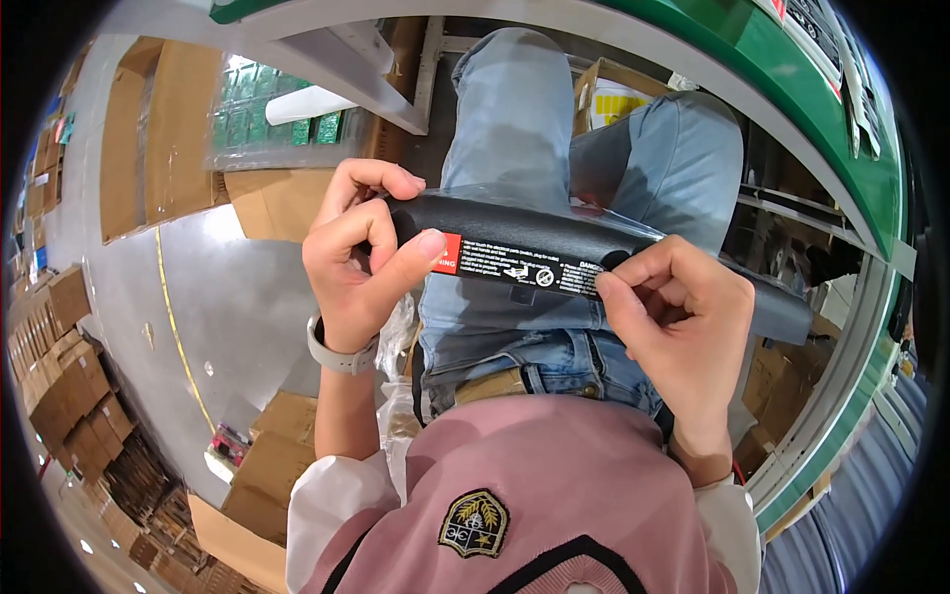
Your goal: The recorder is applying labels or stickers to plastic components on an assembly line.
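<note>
A long black tubular object (534, 220), whose exact kind I cannot make out, lies crosswise above my lap. Along its near side runs a black warning label (505, 270) with a red left end and white print. My left hand (351, 262) is closed round the object's left end, its thumb against the red part of the label. With thumb and index finger, my right hand (688, 322) pinches the label's right end against or close to the object. The object continues to the right behind that hand. Clear plastic film (633, 226) shows along its far edge.
A green-edged white workbench (683, 49) curves along the far and right side. On the left stand open cardboard boxes (178, 129), one holding green circuit boards (237, 114). Another carton (272, 475) sits at lower left, near a yellow floor line (178, 327). Stacked cardboard (74, 386) lies farther left.
</note>
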Action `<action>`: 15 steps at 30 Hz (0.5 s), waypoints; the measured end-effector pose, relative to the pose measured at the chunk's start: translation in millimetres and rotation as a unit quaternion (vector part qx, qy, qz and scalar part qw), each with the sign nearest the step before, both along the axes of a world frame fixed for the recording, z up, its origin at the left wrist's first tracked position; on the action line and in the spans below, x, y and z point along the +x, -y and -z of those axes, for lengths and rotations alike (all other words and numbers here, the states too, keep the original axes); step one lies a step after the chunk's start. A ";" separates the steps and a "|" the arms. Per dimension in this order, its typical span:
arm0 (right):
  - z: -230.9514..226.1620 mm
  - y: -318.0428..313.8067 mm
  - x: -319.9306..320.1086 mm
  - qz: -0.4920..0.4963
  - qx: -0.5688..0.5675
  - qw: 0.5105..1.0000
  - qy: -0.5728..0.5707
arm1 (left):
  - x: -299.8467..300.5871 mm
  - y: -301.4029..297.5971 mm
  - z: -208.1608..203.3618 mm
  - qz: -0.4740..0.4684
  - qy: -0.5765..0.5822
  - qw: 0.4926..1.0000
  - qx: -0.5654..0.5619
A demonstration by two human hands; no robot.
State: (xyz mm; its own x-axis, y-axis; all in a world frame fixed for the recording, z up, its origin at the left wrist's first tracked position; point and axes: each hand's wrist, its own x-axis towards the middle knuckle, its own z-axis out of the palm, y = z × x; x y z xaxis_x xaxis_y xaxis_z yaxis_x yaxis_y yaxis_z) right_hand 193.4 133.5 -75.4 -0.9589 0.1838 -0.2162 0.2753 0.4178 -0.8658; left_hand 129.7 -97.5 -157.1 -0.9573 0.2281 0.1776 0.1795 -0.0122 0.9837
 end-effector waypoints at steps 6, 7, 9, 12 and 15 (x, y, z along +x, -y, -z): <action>-2.0 -0.3 -1.7 -0.036 0.078 0.995 -0.053 | -0.4 -1.2 1.1 0.002 -0.005 1.000 -0.002; -11.1 -0.8 -5.1 -0.073 0.190 0.978 -0.040 | -0.7 0.1 0.1 0.004 -0.007 1.000 -0.006; -20.5 -4.0 -6.8 -0.111 0.299 0.947 -0.030 | 0.6 2.7 -0.2 -0.007 -0.010 1.000 -0.007; -20.9 -8.5 -7.2 -0.104 0.403 0.908 -0.043 | 3.1 3.7 -0.6 -0.018 -0.019 1.000 -0.006; -16.6 15.8 -13.0 -0.296 0.370 0.854 -0.216 | -0.4 -0.9 -1.6 -0.009 -0.029 1.000 0.000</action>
